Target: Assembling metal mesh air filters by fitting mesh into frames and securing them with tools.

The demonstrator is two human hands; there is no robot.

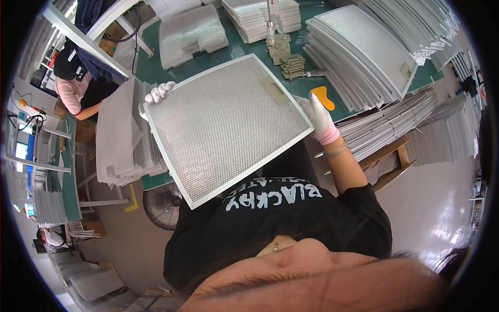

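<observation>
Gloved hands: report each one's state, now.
Left hand: gripping the white-framed mesh panel by its left edge.
Right hand: gripping its right edge; contact with the orange scraper unclear.

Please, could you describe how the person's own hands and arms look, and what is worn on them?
The right hand wears a white glove with a pink cuff. A thin bracelet circles the wrist, and the right forearm is bare below a short black sleeve. The left hand wears a white glove too; its cuff and forearm are hidden.
</observation>
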